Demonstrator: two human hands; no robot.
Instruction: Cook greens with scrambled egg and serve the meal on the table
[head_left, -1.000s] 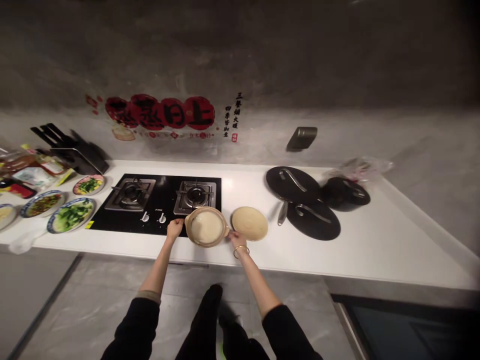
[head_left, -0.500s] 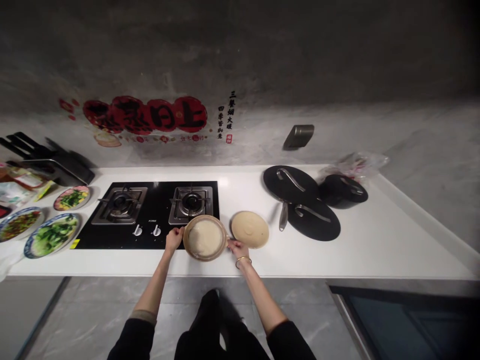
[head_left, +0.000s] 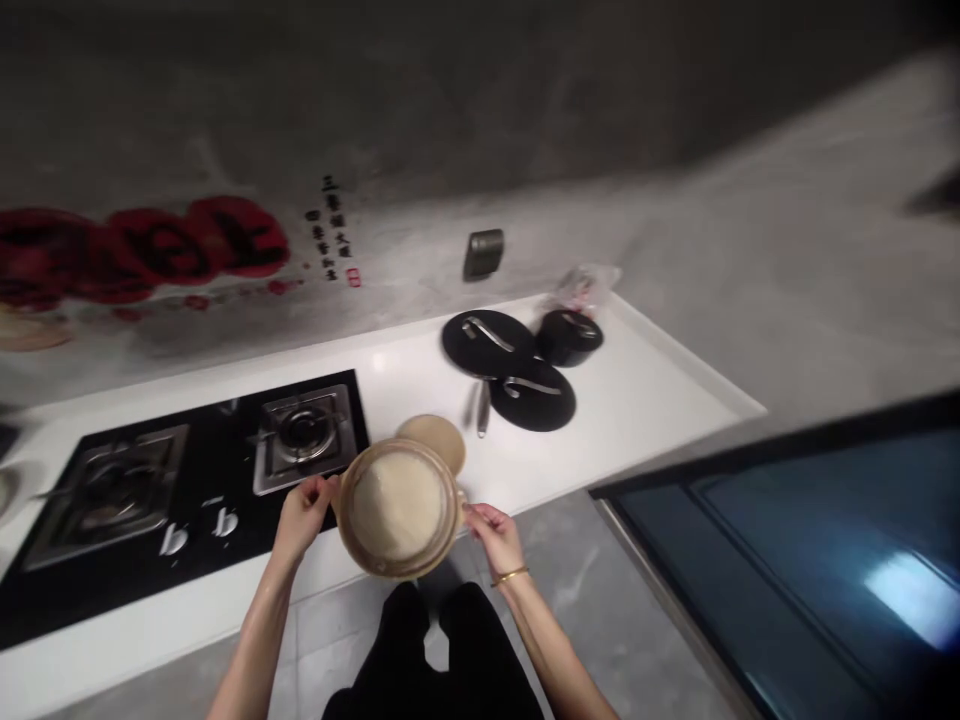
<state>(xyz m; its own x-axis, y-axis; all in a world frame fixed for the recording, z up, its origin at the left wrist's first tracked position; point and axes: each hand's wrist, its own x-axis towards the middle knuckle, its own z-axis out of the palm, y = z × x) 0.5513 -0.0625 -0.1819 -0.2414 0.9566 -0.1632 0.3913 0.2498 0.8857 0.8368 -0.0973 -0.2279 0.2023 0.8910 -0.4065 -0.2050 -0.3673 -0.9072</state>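
A round tan clay pot [head_left: 401, 508] is held up between my two hands, over the front edge of the counter. Inside it lies a pale, whitish content with a fairly smooth surface; I cannot make out what it is. My left hand [head_left: 304, 515] is closed on the handle at the pot's left side. On the right side my right hand [head_left: 495, 535], with a gold bangle at the wrist, pinches the other handle. Behind the pot, a flat tan lid [head_left: 439, 438] lies on the counter, partly covered by the pot.
A black two-burner gas hob [head_left: 217, 490] is set into the white counter [head_left: 622, 400] on the left. Two black lidded pans [head_left: 491, 345], a black lidded pot [head_left: 574, 338] and a clear plastic bag [head_left: 589, 285] stand at the back right. A dark blue panel [head_left: 787, 540] lies to the right.
The view has turned to the right. My hands have lifted the clay pot nearer to me, from over the counter to its front edge. The lid stays on the counter.
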